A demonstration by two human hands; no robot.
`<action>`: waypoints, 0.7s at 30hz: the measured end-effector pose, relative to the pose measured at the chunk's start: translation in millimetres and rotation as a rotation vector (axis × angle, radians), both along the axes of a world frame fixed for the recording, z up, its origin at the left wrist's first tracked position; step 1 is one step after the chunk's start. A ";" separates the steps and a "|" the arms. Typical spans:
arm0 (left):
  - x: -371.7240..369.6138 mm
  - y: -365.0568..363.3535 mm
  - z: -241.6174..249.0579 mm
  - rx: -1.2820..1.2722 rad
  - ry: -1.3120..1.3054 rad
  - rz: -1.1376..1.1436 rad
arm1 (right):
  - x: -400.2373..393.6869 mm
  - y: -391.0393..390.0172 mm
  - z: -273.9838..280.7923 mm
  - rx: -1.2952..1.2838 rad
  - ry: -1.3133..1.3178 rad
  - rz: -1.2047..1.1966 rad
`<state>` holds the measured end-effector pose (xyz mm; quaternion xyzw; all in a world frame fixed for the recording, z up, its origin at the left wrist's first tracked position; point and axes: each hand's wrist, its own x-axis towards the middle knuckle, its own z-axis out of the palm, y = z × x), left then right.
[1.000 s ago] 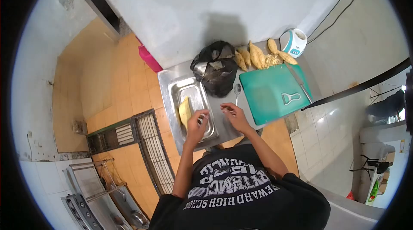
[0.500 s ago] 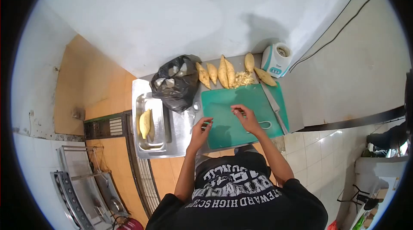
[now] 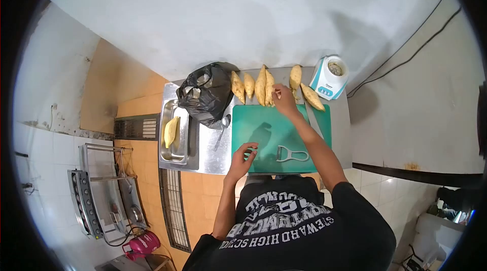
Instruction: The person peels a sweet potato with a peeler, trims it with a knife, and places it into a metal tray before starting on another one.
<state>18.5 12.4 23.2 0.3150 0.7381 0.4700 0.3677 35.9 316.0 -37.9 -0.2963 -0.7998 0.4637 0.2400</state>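
My right hand (image 3: 285, 101) reaches over the far edge of the green cutting board (image 3: 253, 124), fingers bent and slightly apart. Its fingertips are right at an unpeeled sweet potato (image 3: 270, 83) in the row along the wall. The hand hides most of the peelings behind the board. Over the board's near left part, my left hand (image 3: 242, 160) hovers with thumb and fingers apart, holding nothing. A white peeler (image 3: 281, 154) lies on the board between my arms. A knife (image 3: 313, 120) rests along the board's right side, partly behind my right forearm.
A peeled sweet potato (image 3: 171, 132) lies in a metal tray (image 3: 182, 145) at the left. Beside it stand a black plastic bag (image 3: 205, 101) and a spoon (image 3: 224, 122). More sweet potatoes (image 3: 237, 87) line the wall. A blender base (image 3: 327, 80) occupies the back right corner.
My right hand has moved forward from above the board to the row of sweet potatoes, uncovering the peeler. My left hand stays near the board's left side. The view has shifted slightly.
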 end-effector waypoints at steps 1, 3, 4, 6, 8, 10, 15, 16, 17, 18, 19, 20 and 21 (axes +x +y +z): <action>-4.0 -4.2 -4.8 0.008 0.012 0.009 | -13.9 7.6 -5.5 0.086 -0.068 -0.068; -12.1 -11.3 -19.9 0.083 -0.001 0.134 | -35.8 16.5 -14.1 0.149 -0.264 -0.108; -15.4 -13.4 -23.8 0.083 -0.045 0.177 | -47.7 21.7 -9.4 0.202 -0.469 -0.161; -23.8 -16.6 -35.3 0.125 -0.024 0.188 | -60.9 27.0 -1.2 0.173 -0.589 -0.100; -29.6 -13.1 -25.3 0.123 -0.044 0.188 | -70.1 33.1 -10.8 0.153 -0.724 -0.054; -38.9 -8.7 -27.9 0.149 -0.048 0.193 | -75.0 50.8 -29.6 0.042 -0.698 0.000; -50.9 9.2 -28.6 0.170 -0.204 0.204 | -65.7 64.5 -24.1 -0.203 -0.660 0.123; -52.8 15.6 -32.0 0.223 -0.180 0.170 | -62.2 58.9 -25.8 -0.207 -0.593 0.046; -55.0 19.8 -33.8 0.229 -0.184 0.164 | -59.8 54.6 -27.2 -0.210 -0.523 -0.028; -57.2 24.1 -33.6 0.239 -0.174 0.122 | -58.9 51.9 -27.3 -0.217 -0.495 -0.059; -58.1 26.5 -33.3 0.246 -0.164 0.081 | -57.5 50.6 -27.2 -0.215 -0.499 -0.065; -58.4 27.9 -33.0 0.247 -0.170 0.076 | -56.2 48.1 -27.9 -0.205 -0.448 -0.085; -59.2 28.7 -34.5 0.257 -0.170 0.071 | -55.4 44.9 -26.7 -0.193 -0.396 -0.105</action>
